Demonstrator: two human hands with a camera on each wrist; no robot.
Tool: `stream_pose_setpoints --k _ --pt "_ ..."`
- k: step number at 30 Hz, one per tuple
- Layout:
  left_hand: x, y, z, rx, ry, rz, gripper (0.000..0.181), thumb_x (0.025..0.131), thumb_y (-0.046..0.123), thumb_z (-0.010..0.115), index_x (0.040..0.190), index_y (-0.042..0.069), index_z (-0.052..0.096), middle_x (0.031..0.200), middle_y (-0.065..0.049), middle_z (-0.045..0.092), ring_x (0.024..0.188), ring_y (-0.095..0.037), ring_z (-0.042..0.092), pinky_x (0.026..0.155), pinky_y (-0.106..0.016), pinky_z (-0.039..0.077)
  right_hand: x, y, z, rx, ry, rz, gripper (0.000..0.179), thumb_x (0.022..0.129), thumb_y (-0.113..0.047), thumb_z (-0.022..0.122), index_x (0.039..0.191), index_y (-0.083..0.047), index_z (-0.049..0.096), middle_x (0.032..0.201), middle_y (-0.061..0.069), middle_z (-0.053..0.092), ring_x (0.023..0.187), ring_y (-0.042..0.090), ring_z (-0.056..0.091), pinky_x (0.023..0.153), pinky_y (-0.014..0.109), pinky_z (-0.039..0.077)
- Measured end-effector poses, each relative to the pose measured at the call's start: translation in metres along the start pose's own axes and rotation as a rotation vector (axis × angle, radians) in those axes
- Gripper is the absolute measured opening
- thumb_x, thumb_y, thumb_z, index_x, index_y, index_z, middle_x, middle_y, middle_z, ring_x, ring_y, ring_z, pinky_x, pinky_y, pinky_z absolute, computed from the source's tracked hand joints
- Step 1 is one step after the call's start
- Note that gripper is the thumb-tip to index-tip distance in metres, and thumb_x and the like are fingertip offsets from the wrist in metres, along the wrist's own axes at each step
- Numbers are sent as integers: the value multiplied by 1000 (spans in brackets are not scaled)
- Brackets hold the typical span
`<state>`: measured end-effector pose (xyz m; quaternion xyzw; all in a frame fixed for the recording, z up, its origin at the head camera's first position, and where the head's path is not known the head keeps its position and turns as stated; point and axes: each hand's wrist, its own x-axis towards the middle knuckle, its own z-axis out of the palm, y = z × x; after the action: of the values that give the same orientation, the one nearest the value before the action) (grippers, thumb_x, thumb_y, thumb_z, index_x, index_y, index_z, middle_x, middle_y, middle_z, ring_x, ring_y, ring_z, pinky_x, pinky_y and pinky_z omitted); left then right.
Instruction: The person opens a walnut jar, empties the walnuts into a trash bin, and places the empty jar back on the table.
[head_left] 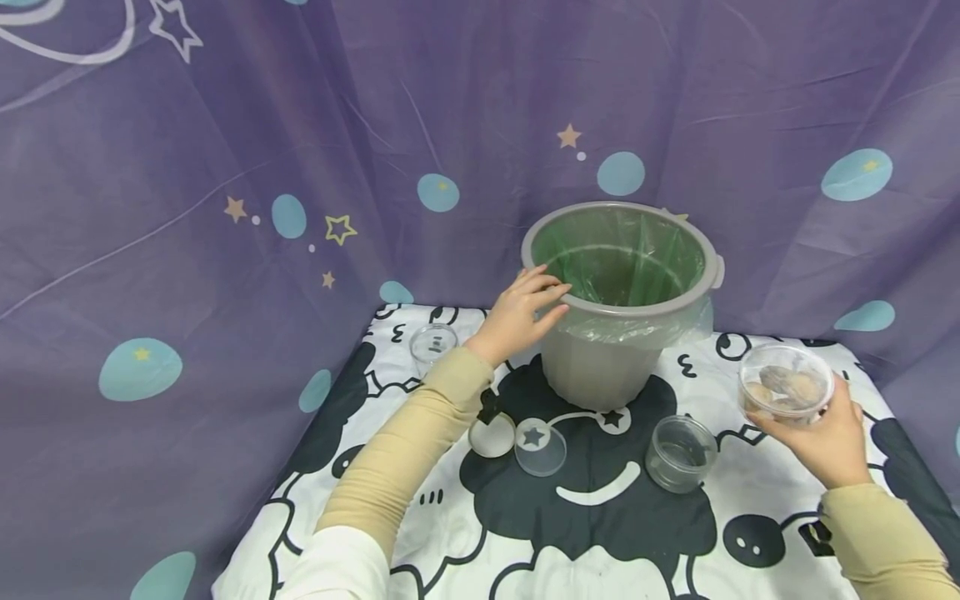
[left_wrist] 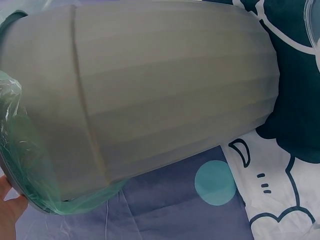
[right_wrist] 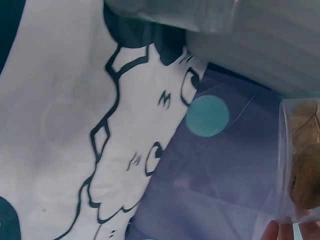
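A grey trash can (head_left: 600, 358), lined with a green plastic bag (head_left: 592, 275), stands upright at the back of the cloth. My left hand (head_left: 521, 317) holds its near-left rim, fingers over the edge and thumb outside; the left wrist view shows the can's side (left_wrist: 170, 85) and part of that hand (left_wrist: 9, 210). On the right, my right hand (head_left: 832, 437) grips a clear round plastic tub (head_left: 786, 383) above the cloth. Inside are several brown, lumpy roundish pieces (right_wrist: 306, 180), their kind unclear. Fingertips (right_wrist: 277, 231) show beneath the tub in the right wrist view.
Another clear tub (head_left: 681, 457) stands on the cloth, right of centre. Near my left forearm lie a white-looking round lid or dish (head_left: 492, 436) and a clear disc (head_left: 541, 454). A clear round piece (head_left: 433, 342) is at the back left. Behind hangs a purple curtain (head_left: 480, 100).
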<state>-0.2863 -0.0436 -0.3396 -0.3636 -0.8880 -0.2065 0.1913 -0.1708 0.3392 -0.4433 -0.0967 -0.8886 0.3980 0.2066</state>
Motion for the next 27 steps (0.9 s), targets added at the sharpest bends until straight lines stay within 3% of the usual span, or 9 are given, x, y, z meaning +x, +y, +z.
stream_pose_setpoints --k 11,14,17,19,21,23,27 --pt "-3 0 -2 6 -18 -14 39 96 27 56 131 10 58 128 -9 57 138 -31 34 117 -47 19 -9 -23 4 25 -96 -172 97 57 -16 90 138 3 38 123 29 48 107 43 37 81 57 31" --pt "-5 0 -2 12 -25 -20 40 96 26 56 133 11 56 135 -10 53 140 -31 31 118 -46 17 -13 -29 6 51 -102 -224 95 54 -15 91 135 -2 44 118 5 52 109 25 40 83 48 33" --pt "-6 1 -2 25 -45 -21 44 96 26 56 137 10 51 145 -13 44 142 -33 27 118 -47 16 -18 -35 10 66 -110 -280 95 52 -12 92 134 -5 47 112 -22 44 104 -2 35 80 35 32" --pt "-7 1 -1 41 -59 -22 47 97 26 54 140 11 47 150 -15 36 143 -34 24 118 -47 16 -21 -38 12 64 -123 -309 96 50 -12 93 135 -6 47 111 -30 39 100 -10 30 78 31 31" --pt "-8 1 -1 46 -66 -24 50 97 27 54 143 12 42 153 -18 28 143 -36 21 118 -47 16 -24 -41 13 53 -137 -325 98 49 -12 93 135 -4 46 111 -23 44 98 -6 32 77 32 31" --pt "-10 2 -1 38 -55 -31 53 97 28 53 146 14 38 154 -19 24 143 -37 20 118 -47 18 -26 -44 15 38 -154 -336 99 48 -13 93 135 -3 46 112 -9 51 98 3 35 77 35 32" --pt "-14 4 -2 6 2 -33 58 96 28 54 149 16 33 154 -16 23 142 -37 22 116 -47 24 -29 -49 17 29 -189 -349 100 48 -14 93 134 -1 45 115 18 54 99 24 39 78 39 33"
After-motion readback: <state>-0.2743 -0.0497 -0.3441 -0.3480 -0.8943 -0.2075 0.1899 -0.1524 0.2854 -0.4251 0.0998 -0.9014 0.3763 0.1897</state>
